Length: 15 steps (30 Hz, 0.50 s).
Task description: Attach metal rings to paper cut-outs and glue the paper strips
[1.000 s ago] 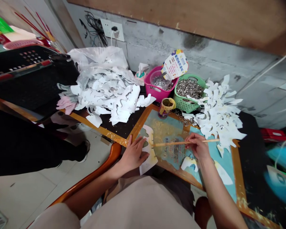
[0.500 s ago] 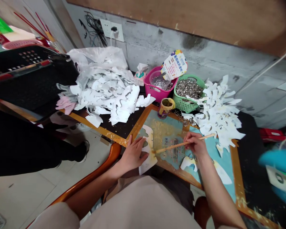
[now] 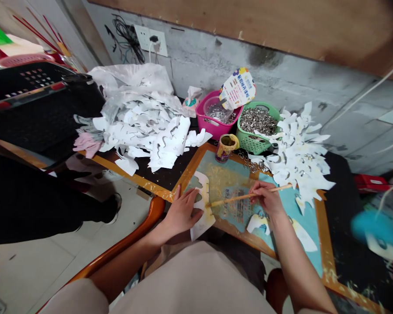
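The left hand (image 3: 183, 213) lies spread, pressing a paper cutout (image 3: 208, 220) flat on the surface (image 3: 324, 248) at about 6 o'clock. The right hand (image 3: 267, 198) pinches a brush (image 3: 231, 198), its tip at the cutout. Against the earlier view, the brush slants more steeply.

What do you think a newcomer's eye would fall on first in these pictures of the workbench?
Two heaps of white cut-paper shapes stand out, at centre-left and right. Between them, at the back, sit a pink plastic tub and a green plastic basket of silvery metal rings. In front, the right hand holds a thin wooden stick to a white paper cutout under the left hand.
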Motion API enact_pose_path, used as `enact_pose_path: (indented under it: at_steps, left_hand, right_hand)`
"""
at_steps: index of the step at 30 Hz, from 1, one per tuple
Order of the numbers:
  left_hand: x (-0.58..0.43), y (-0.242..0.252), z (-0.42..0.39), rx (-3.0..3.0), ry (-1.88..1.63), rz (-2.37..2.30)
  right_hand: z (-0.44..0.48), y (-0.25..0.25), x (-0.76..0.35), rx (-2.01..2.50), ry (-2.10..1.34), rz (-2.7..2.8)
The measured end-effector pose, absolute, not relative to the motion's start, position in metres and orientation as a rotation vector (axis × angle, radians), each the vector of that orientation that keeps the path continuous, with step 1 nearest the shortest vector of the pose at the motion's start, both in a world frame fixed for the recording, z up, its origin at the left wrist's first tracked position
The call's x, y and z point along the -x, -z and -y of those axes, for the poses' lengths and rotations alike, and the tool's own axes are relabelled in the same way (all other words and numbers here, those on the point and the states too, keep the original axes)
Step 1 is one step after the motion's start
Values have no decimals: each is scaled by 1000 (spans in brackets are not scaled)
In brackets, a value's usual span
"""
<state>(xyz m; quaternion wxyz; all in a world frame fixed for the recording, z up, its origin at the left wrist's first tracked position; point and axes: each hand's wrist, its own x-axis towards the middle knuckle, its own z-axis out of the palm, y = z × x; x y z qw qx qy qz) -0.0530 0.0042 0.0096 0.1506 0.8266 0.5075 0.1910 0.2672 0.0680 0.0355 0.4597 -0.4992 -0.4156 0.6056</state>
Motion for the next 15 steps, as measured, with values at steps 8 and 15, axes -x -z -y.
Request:
enact_pose_path:
  at_steps: [8,15]
  left_hand:
    - [53,-9,-5,-2373,-540,-1467]
    - [52,-11,-5,-2372,-538,-1459]
  right_hand:
    - [-65,-36,-266,1214,-1357,1038]
    - [-63,-34,-263,1172,-1211,1061]
